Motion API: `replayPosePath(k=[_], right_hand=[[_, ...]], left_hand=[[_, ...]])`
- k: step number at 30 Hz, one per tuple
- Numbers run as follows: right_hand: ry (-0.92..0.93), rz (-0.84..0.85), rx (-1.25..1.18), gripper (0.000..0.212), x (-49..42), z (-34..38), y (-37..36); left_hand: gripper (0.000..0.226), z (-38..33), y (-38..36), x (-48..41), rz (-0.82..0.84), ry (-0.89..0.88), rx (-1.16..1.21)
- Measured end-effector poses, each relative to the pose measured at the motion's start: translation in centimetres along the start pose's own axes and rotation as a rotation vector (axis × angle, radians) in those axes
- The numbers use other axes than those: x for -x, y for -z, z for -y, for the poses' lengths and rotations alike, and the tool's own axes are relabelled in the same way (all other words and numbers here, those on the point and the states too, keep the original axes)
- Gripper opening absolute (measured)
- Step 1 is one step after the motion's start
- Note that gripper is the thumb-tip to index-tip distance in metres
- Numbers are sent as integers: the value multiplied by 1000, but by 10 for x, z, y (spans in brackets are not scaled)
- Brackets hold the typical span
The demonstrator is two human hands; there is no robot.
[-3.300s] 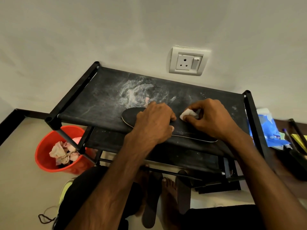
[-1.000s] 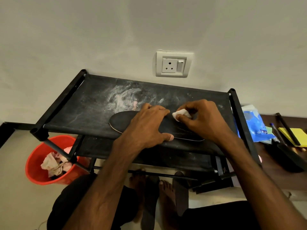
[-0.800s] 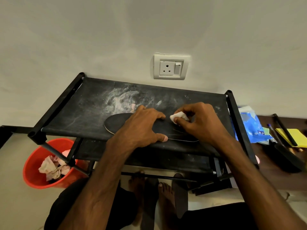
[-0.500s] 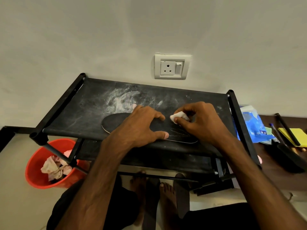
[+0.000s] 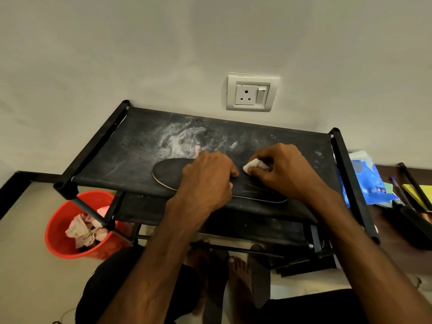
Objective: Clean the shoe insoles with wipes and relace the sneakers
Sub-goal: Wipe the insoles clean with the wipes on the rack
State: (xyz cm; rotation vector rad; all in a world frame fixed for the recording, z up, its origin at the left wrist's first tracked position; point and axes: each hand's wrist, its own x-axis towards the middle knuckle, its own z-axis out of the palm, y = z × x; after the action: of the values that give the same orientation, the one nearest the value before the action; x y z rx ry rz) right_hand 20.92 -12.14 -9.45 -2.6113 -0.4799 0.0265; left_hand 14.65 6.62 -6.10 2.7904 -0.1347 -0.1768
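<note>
A black shoe insole lies lengthwise near the front edge of a dusty black fabric rack shelf. My left hand lies across the middle of the insole and presses it down, its fingers curved over the far edge. My right hand pinches a small folded white wipe against the insole's right half. The right end of the insole sticks out below my right wrist. Two more dark insoles lie on the floor by my bare feet.
A red bucket with crumpled used wipes stands on the floor at the left, under the rack's corner. A blue wipes pack lies to the right of the rack, beside pens and a yellow pad. A wall socket is above the shelf.
The right hand with the wipe has slid a little along the insole, staying near the left hand's fingertips. The left hand keeps holding the insole down. The view has shifted slightly.
</note>
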Motion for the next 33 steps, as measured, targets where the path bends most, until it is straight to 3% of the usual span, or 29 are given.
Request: replayPosePath(k=[4,8,16,22,28,33], right_hand=[[46,83,-41,8,4,4,2],[65,219,-70,13,14,10,11],[4,38,90,19,-2,12,4],[105,269,-37,16,16,18,14],[-19,29,61,20,0,5,5],[34,73,28,16,2,5,3]], left_hand=[[36,-3,2,2,12,8,-14],[34,-3,3,2,13,4,-9],[33,-4,5,2,27,24,14],[32,-2,6,3,35,13,4],[33,-4,5,3,34,23,21],[34,-3,6,2,37,34,29]])
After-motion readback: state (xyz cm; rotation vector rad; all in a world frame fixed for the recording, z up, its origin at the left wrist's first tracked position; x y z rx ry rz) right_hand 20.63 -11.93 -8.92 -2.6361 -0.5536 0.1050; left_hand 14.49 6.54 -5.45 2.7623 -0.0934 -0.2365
